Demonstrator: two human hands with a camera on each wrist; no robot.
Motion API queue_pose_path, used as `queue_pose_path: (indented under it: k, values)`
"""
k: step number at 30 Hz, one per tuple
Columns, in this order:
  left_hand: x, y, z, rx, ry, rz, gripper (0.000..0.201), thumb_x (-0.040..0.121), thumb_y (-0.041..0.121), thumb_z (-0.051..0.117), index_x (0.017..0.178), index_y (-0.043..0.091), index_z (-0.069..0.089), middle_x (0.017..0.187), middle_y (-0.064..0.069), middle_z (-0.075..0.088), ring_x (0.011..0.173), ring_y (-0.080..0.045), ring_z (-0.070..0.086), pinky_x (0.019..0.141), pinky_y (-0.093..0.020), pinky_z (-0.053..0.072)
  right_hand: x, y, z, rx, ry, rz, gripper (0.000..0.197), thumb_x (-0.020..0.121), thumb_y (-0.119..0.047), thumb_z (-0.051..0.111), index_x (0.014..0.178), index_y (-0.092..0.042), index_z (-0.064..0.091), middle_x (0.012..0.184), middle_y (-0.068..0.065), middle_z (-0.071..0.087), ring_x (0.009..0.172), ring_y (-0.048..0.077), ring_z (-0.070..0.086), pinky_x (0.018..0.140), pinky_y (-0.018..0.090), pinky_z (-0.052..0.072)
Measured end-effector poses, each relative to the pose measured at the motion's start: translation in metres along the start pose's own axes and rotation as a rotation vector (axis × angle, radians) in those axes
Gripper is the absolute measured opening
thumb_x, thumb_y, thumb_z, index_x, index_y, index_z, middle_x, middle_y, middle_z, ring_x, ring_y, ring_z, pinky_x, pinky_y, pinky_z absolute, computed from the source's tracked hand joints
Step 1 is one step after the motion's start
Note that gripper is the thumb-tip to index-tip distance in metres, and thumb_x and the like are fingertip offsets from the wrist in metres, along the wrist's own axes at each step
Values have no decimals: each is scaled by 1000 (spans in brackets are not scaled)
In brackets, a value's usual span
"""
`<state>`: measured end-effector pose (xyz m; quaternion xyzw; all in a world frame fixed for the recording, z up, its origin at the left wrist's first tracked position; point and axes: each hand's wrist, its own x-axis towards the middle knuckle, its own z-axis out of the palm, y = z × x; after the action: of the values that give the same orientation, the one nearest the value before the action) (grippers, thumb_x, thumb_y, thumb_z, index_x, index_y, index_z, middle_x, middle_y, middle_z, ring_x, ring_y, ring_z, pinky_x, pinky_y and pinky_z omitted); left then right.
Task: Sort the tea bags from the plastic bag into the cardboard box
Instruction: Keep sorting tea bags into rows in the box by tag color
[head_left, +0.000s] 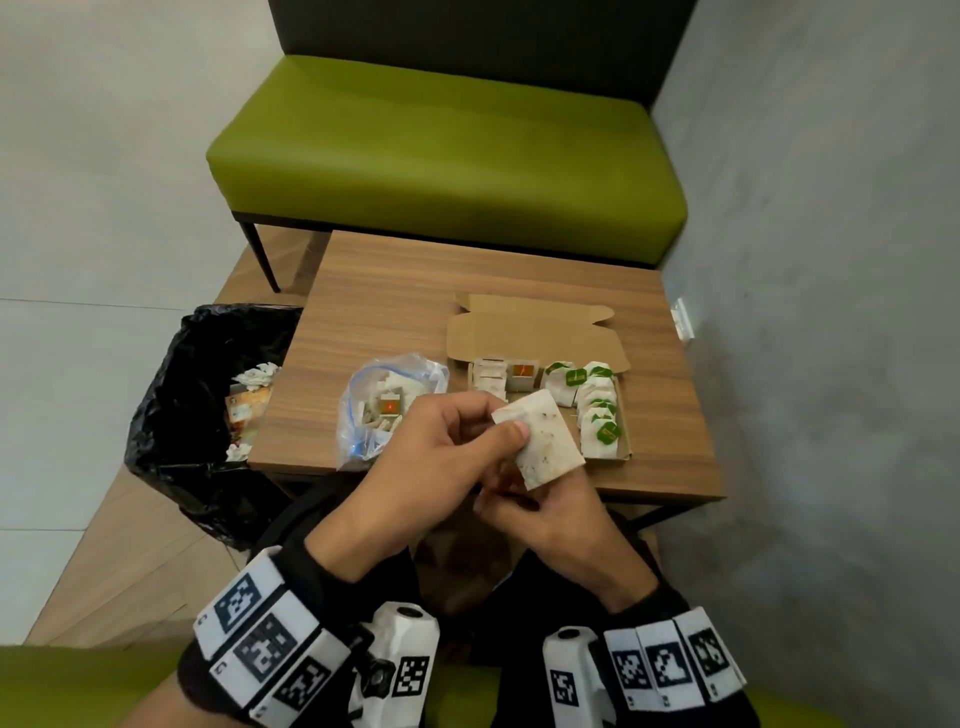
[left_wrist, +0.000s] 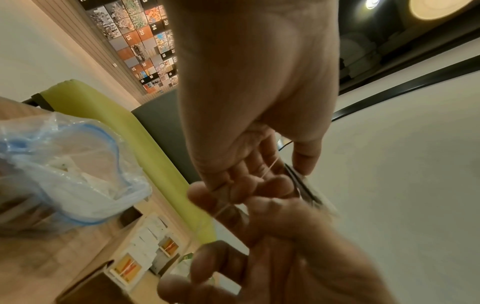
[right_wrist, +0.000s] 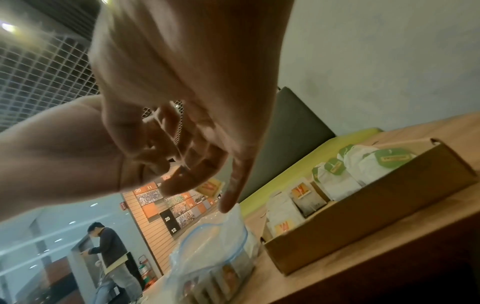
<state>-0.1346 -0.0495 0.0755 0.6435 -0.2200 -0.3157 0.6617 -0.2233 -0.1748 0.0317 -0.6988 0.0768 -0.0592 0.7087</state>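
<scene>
A white tea bag (head_left: 543, 447) with dark specks is held above the near edge of the table (head_left: 395, 291). My left hand (head_left: 501, 431) pinches its left edge, thumb on top. Underneath, my right hand (head_left: 535, 504) has its fingers curled around the bag's string (right_wrist: 179, 144). The same string (left_wrist: 267, 172) crosses my left fingers. An orange tag (right_wrist: 210, 186) hangs by my right fingertips. The clear plastic bag (head_left: 384, 405) lies open at the left with several tea bags inside. Behind my hands the open cardboard box (head_left: 535, 332) holds rows of orange-tagged and green-tagged tea bags (head_left: 597, 410).
A black bin bag (head_left: 197, 415) with rubbish stands at the table's left edge. A green bench (head_left: 447, 156) sits behind the table, and a grey wall (head_left: 831, 312) runs along the right. A person (right_wrist: 109, 246) stands far off.
</scene>
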Motion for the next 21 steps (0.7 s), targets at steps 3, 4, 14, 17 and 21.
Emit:
queue_pose_path:
  k: [3, 4, 14, 17, 21]
  values:
    - [-5, 0, -1, 3, -51, -59, 13, 93, 9, 63, 86, 0, 69, 65, -17, 62, 54, -17, 57, 49, -25, 47, 0, 7, 7, 110, 65, 86, 40, 79, 18, 69, 93, -19, 72, 82, 3, 71, 78, 15, 69, 69, 27, 57]
    - [-7, -1, -3, 1, -60, -78, 13, 93, 9, 63, 88, -1, 69, 69, -21, 64, 58, -22, 59, 52, -28, 49, -1, 9, 6, 132, 63, 113, 38, 79, 13, 72, 93, -22, 76, 82, 6, 72, 75, 18, 69, 62, 29, 56]
    - [-25, -20, -26, 224, -142, -210, 36, 85, -3, 68, 114, 19, 68, 107, -3, 72, 65, -20, 63, 73, -42, 56, -11, 11, -28, -220, 276, 132, 11, 85, -6, 73, 91, -16, 75, 75, 3, 76, 55, 7, 63, 52, 20, 50]
    - [-25, -32, -30, 415, -167, -229, 58, 82, 5, 73, 131, 32, 54, 112, 8, 67, 60, -8, 60, 71, -31, 57, -10, -4, -37, -303, 335, 86, 8, 86, -13, 75, 91, -19, 76, 77, -1, 74, 57, 0, 60, 52, 14, 47]
    - [-19, -46, -32, 650, -93, -212, 23, 83, 13, 70, 104, 22, 69, 86, 4, 72, 71, -3, 67, 71, -24, 58, -14, -26, -33, -347, 240, 124, 4, 84, -11, 76, 83, -15, 76, 68, -4, 72, 56, 2, 60, 50, 12, 44]
